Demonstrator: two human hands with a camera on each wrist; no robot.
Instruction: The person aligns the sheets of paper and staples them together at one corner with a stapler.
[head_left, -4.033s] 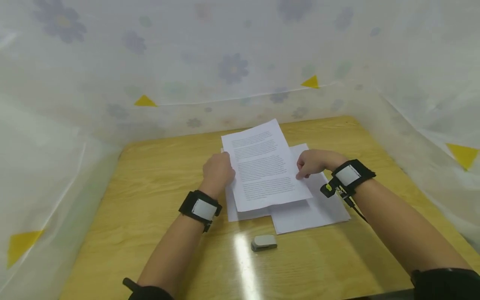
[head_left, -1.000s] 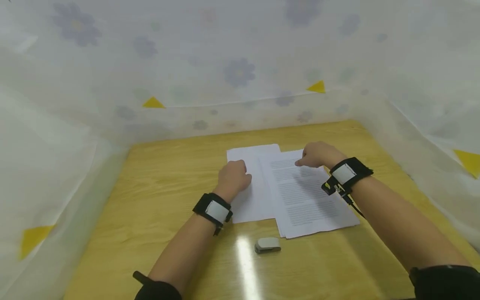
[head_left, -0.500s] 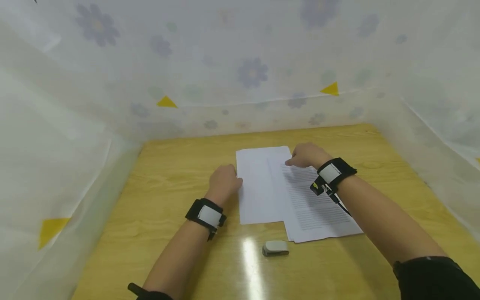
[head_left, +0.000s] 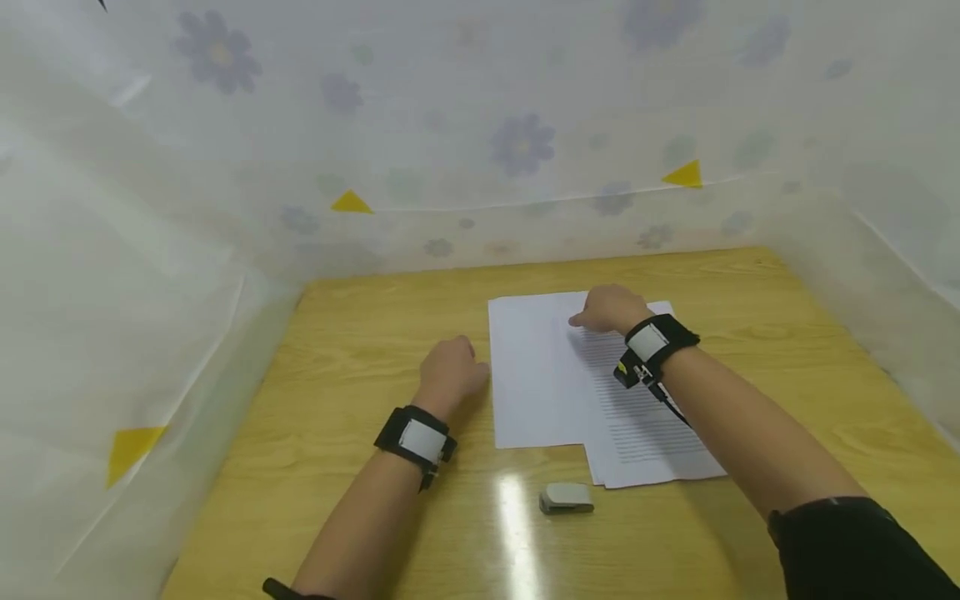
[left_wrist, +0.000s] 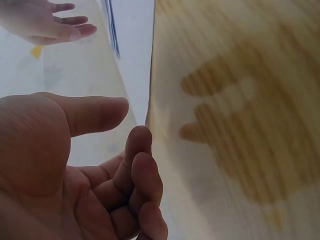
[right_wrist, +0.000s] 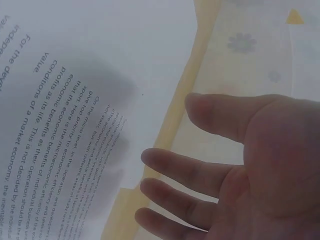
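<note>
A yellow wooden worktop [head_left: 360, 350] is being enclosed on three sides by translucent flower-printed sheeting [head_left: 450, 125]. Two overlapping paper stacks are lying at its centre: blank sheets [head_left: 536, 375] left, printed sheets [head_left: 645, 425] right. The right hand [head_left: 611, 308], fingers relaxed, is being held over the printed sheets' far end; the left hand [head_left: 450, 371], loosely curled and empty, is being kept just left of the blank sheets. A small grey stapler [head_left: 566, 498] is lying nearer.

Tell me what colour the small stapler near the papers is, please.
The stapler is light grey with a darker base, seen best in the head view, on the wooden table.
</note>
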